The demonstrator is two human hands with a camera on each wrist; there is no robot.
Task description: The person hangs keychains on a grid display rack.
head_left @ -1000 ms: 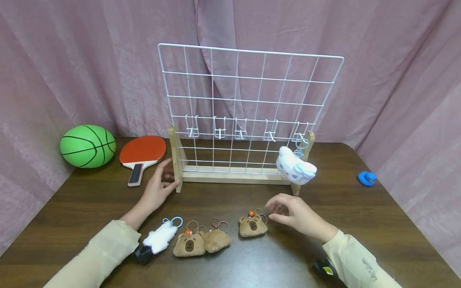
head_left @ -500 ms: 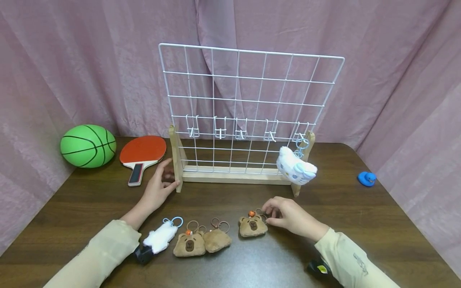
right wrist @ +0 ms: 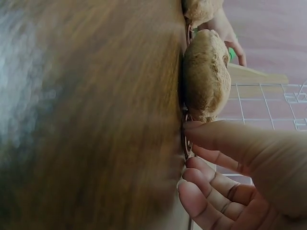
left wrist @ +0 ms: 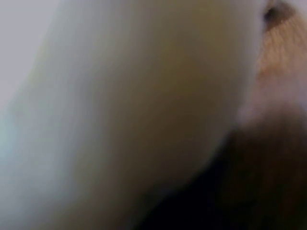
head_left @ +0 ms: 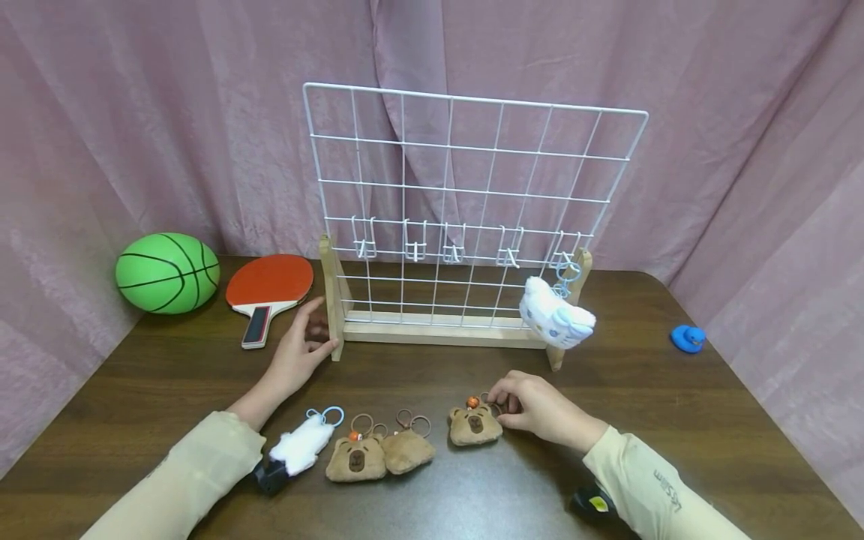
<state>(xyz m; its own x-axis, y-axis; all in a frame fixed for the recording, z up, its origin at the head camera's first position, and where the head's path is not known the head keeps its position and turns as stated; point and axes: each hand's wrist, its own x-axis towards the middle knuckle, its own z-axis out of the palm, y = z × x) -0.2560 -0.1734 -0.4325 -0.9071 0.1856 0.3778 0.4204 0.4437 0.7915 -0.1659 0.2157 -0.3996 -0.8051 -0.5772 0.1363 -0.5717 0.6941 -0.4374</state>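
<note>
In the head view, my left hand (head_left: pixel 297 352) holds the left wooden post of a white wire grid rack (head_left: pixel 432 330), thumb at the post's front edge. My right hand (head_left: pixel 540 409) is at the metal ring of a brown plush capybara keychain (head_left: pixel 475 427) lying on the table. The right wrist view shows the thumb and forefinger pinching at that ring (right wrist: pixel 188 140) beside the plush (right wrist: pixel 206 76). A white plush keychain (head_left: pixel 557 313) hangs by its blue ring from the rack's rightmost hook. The left wrist view is blurred, mostly covered by something pale.
Two more brown plush keychains (head_left: pixel 355 459) and a white one (head_left: pixel 302 444) lie front left. Several white hooks (head_left: pixel 454 251) line the grid. A green ball (head_left: pixel 167 273) and red table tennis bat (head_left: pixel 270 281) are back left. A blue rubber duck (head_left: pixel 688 339) sits far right.
My right hand has moved left and slightly down to the capybara keychain's ring, its fingers closing in there. The left hand stays on the rack's post.
</note>
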